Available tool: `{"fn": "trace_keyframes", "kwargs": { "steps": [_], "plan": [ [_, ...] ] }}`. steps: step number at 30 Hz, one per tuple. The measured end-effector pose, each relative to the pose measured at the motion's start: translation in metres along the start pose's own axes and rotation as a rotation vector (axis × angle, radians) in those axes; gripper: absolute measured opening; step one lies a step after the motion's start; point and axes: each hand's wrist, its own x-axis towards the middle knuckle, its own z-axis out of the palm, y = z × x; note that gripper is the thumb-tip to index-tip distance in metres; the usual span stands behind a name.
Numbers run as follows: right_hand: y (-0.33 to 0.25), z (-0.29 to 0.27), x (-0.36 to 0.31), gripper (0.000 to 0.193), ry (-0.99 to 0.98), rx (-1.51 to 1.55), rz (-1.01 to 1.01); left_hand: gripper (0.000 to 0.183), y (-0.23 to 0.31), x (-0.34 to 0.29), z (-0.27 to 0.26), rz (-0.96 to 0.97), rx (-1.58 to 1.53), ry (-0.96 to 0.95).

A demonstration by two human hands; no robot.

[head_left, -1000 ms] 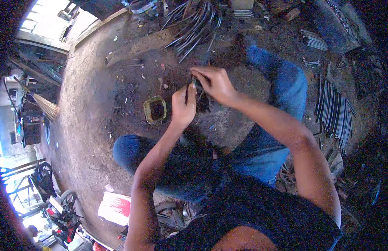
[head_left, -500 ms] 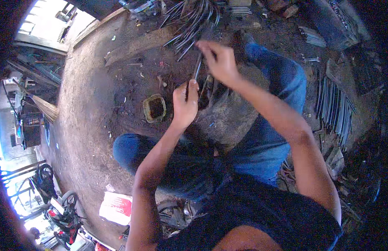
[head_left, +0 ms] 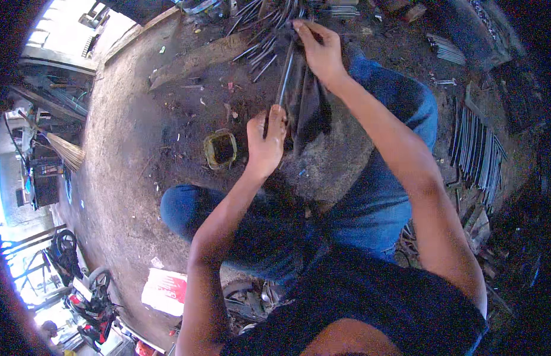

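I sit on the dirt floor with my knees apart, in blue jeans. My left hand grips the near end of a thin metal rod. My right hand reaches far forward and holds the rod's far end together with a dark rag that hangs down along it. A pile of similar metal rods lies on the ground just beyond my right hand.
A small square green tin stands on the ground left of my left hand. A wooden plank lies at the far left. Another bundle of rods lies at my right. A broom, a motorbike and a red-and-white bag are to the left.
My right hand has slid forward along the rod, away from my left hand, taking the rag with it. My left hand stays in place on the near end.
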Motion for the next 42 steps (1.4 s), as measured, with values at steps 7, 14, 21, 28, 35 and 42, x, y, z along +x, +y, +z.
{"fn": "trace_keyframes", "kwargs": {
  "steps": [7, 14, 21, 28, 35, 42],
  "plan": [
    [0.011, 0.021, -0.062, 0.022, -0.225, -0.107, -0.059, 0.03, 0.003, 0.005, -0.01, -0.077, -0.004, 0.114],
    [0.002, 0.024, -0.088, 0.02, -0.33, -0.2, -0.221, 0.029, -0.011, 0.012, -0.023, -0.014, 0.106, 0.152],
    [0.007, 0.022, -0.093, 0.02, -0.337, -0.242, -0.227, 0.033, -0.008, 0.008, -0.017, 0.001, 0.018, 0.129],
    [0.007, 0.012, -0.051, 0.02, -0.131, -0.235, -0.124, 0.027, -0.007, 0.007, 0.0, -0.049, -0.077, 0.086],
    [0.008, 0.023, -0.072, 0.02, -0.231, -0.017, 0.026, 0.029, 0.01, 0.01, -0.002, -0.138, -0.061, 0.111],
    [-0.016, 0.017, -0.04, 0.022, -0.067, -0.029, -0.028, 0.037, 0.0, 0.018, -0.018, -0.098, -0.206, -0.278]
  ]
}}
